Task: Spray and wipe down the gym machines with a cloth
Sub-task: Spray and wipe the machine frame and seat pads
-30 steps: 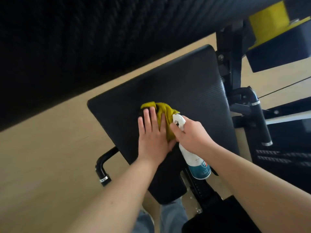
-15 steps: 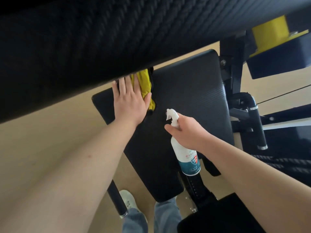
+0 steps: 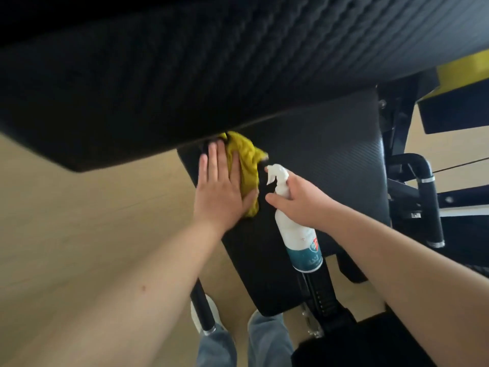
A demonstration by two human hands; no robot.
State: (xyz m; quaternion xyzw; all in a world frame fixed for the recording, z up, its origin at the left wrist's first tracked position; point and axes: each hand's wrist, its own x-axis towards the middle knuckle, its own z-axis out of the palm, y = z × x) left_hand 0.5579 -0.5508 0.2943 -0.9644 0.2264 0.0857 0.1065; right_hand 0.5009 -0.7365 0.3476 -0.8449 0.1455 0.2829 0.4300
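My left hand (image 3: 222, 189) lies flat with the fingers straight and together, pressing the yellow cloth (image 3: 247, 165) onto the black padded bench (image 3: 330, 160). Half a second ago this hand was further up and to the left, its fingertips at the edge of the big textured back pad (image 3: 185, 75). Now it has slid back toward me and to the right, so it sits near my right hand (image 3: 304, 201). More of the cloth shows than before. It bunches out on the thumb side of my hand, and its far end is just at the back pad's edge. My right hand is curled round the neck of the white spray bottle (image 3: 297, 231) just below the trigger head. The nozzle points toward the cloth and the teal-banded base tilts toward me. That hand and the bottle have hardly shifted. The pale wooden floor (image 3: 66, 207) lies below.
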